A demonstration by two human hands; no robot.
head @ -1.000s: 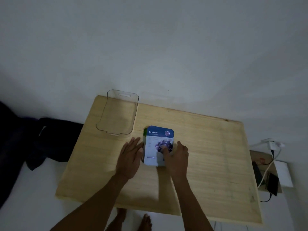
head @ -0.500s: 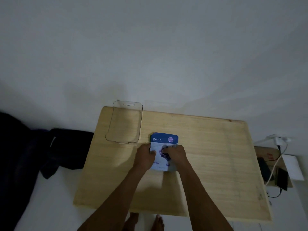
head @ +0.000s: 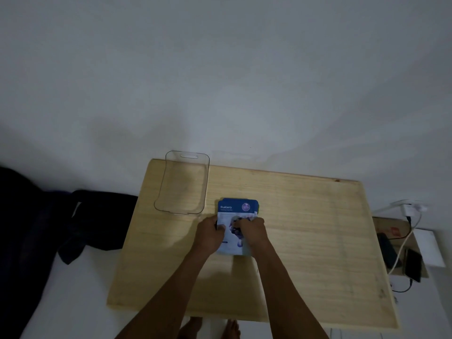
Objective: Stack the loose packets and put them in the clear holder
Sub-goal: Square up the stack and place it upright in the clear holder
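Note:
A stack of packets [head: 236, 211], its top one blue and white and marked "Blueberry", lies on the wooden table [head: 305, 228] near its middle. My left hand [head: 209, 233] grips the stack's left edge and my right hand [head: 251, 231] grips its right side, fingers curled over the front. The lower half of the stack is hidden by both hands. The clear holder [head: 183, 184] lies flat at the table's back left corner, just left of and behind the stack, with nothing in it.
The table's back edge meets a white wall. Dark cloth [head: 80, 223] lies on the floor to the left. On the right are a small box with a phone [head: 413, 265], a white charger [head: 411, 208] and cables. My bare feet [head: 210, 329] show below the front edge.
Both hands went from lying flat beside the packets to closing on the stack's two sides. The camera view shifted, so the table sits lower and further right.

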